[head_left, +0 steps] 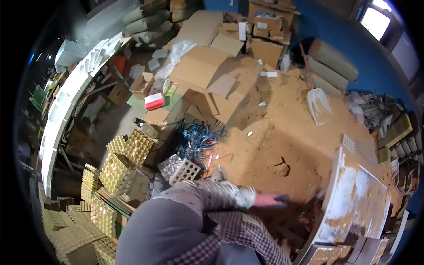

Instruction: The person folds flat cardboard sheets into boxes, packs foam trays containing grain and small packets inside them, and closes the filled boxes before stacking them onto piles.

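Note:
My left hand (266,199), pink and apparently gloved, reaches out from a patterned grey sleeve (225,194) with a pale cuff. Its fingers are blurred, and a dark shape lies at their end; I cannot make out whether they hold it. Beyond the hand spreads loose brown, sawdust-like material (265,163) with a dark hollow in it. My right hand does not show. Checkered cloth (247,227) and a large grey clothed shape (163,229) fill the bottom. Right of the hand, a white board (353,198) is partly covered in brown material.
Egg trays (115,174), some holding eggs, stand at left. Tangled blue strands (196,141) lie beside a perforated block (185,171). Flattened cardboard (198,66) and boxes (267,24) are farther back. A white scoop-like shovel (319,106) rests near rolled sacks (331,62).

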A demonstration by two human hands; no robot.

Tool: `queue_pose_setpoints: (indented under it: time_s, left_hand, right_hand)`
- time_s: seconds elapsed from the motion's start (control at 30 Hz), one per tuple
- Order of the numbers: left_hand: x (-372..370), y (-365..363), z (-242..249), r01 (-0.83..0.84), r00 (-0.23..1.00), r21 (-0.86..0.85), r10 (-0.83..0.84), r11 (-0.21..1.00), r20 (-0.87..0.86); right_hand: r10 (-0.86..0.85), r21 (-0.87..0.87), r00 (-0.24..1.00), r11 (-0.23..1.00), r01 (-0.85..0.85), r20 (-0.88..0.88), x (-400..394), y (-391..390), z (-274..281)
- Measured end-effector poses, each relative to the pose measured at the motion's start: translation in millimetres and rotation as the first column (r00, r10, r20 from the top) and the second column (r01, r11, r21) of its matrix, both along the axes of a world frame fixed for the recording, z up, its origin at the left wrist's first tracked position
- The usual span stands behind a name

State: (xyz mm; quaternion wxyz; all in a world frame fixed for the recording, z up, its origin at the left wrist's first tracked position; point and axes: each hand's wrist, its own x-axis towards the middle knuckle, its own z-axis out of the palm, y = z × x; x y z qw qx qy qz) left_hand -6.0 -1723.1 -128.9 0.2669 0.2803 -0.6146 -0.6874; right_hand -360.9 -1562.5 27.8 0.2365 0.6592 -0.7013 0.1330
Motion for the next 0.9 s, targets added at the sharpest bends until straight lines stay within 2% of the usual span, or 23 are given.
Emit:
queue_pose_setpoints:
  time_s: [0.03, 0.07, 0.1, 0.13, 0.17, 0.2, 0.27, 0.33, 0.4, 0.43, 0.47, 0.5, 0.53, 0.6, 0.63, 0.67, 0.73, 0.8, 0.87, 0.9]
  left_hand:
    - [38.0, -19.6, -40.2, -0.1, 0.994, 0.02, 0.1, 0.995, -0.032]
    - [48.8, -45.9, -127.5, -0.136, 0.932, 0.293, 0.222, 0.946, -0.287]
    - [124.6, -55.6, -47.7, -0.257, 0.958, 0.262, 0.28, 0.93, -0.055]
    - [166.4, -70.3, -62.4, -0.381, 0.924, 0.165, 0.368, 0.91, 0.104]
    - [206.3, -85.1, -42.7, -0.478, 0.847, 0.164, 0.404, 0.863, 0.344]
    - [239.5, -92.4, -85.5, -0.614, 0.73, 0.03, 0.553, 0.789, 0.402]
    - [299.3, -109.2, -95.2, -0.786, 0.594, 0.169, 0.65, 0.595, 0.473]
    - [348.3, -129.9, -136.9, -0.867, 0.496, 0.282, 0.761, 0.41, 0.418]
    - [389.9, -158.5, -154.8, -0.845, 0.44, 0.426, 0.872, 0.322, 0.215]
    - [409.9, -173.8, -177.3, -0.888, 0.338, 0.397, 0.914, 0.231, 0.224]
    - [425.8, -191.5, -199.3, -0.92, 0.224, 0.37, 0.946, 0.127, 0.233]
    - [441.8, -216.4, -179.2, -0.922, 0.261, 0.356, 0.921, 0.15, 0.29]
    - [460.2, -235.0, -189.8, -0.913, 0.232, 0.398, 0.916, 0.09, 0.326]
    - [484.8, -281.5, -195.9, -0.997, 0.072, 0.056, 0.808, 0.048, 0.584]
    - [507.3, -297.2, -226.3, -0.968, 0.007, -0.16, 0.659, 0.193, 0.752]
    - [526.5, -315.6, -262.6, -0.88, -0.112, -0.318, 0.497, 0.353, 0.861]
    - [555.0, -364.6, -285.4, -0.9, -0.182, -0.331, 0.444, 0.284, 0.877]
    - [590.0, -408.1, -298.8, -0.884, -0.177, -0.308, 0.357, 0.352, 0.917]
    - [611.0, -446.2, -312.9, -0.884, -0.265, -0.288, 0.115, 0.369, 0.958]
    - [618.3, -456.1, -322.6, -0.894, -0.248, -0.249, 0.05, 0.372, 0.967]
  right_hand:
    - [0.246, -0.05, 0.965, 0.967, -0.251, -0.085, 16.6, -56.0, -17.8]
    - [-0.17, 0.365, 0.969, 0.926, 0.096, 0.178, 84.9, -87.4, 1.5]
    - [-0.07, 0.354, 0.952, 0.934, -0.042, 0.298, 67.6, -122.0, -48.1]
    - [0.017, 0.336, 0.908, 0.926, -0.172, 0.418, 50.4, -156.2, -109.5]
    - [-0.016, 0.434, 0.89, 0.877, -0.207, 0.456, 64.3, -194.8, -135.3]
    - [-0.049, 0.52, 0.869, 0.817, -0.248, 0.492, 85.6, -240.9, -148.3]
    - [0.094, 0.556, 0.831, 0.701, -0.447, 0.549, 168.5, -323.3, -142.8]
    - [0.129, 0.561, 0.754, 0.591, -0.58, 0.644, 228.3, -394.8, -159.1]
    - [0.095, 0.587, 0.702, 0.477, -0.654, 0.706, 264.6, -466.7, -213.1]
    - [-0.186, 0.592, 0.576, 0.437, -0.677, 0.796, 304.2, -505.4, -222.8]
    - [-0.455, 0.59, 0.409, 0.391, -0.706, 0.791, 344.4, -537.5, -232.5]
    - [-0.425, 0.651, 0.511, 0.313, -0.691, 0.747, 369.4, -569.2, -257.5]
    - [-0.378, 0.696, 0.595, 0.243, -0.676, 0.71, 402.8, -613.6, -298.2]
    - [-0.551, 0.632, 0.431, 0.248, -0.734, 0.715, 454.3, -664.5, -430.2]
    - [-0.607, 0.668, 0.488, 0.098, -0.737, 0.628, 493.6, -689.1, -455.5]
    - [-0.629, 0.69, 0.566, -0.064, -0.721, 0.532, 537.6, -719.8, -473.9]
    - [-0.856, 0.527, 0.271, 0.001, -0.85, 0.44, 632.6, -752.9, -486.1]
    - [-0.817, 0.448, 0.085, 0.223, -0.866, 0.571, 714.5, -775.1, -509.7]
    - [-0.784, 0.439, -0.047, 0.396, -0.807, 0.619, 775.3, -792.2, -556.8]
    - [-0.731, 0.387, -0.146, 0.507, -0.77, 0.667, 800.3, -793.8, -566.2]
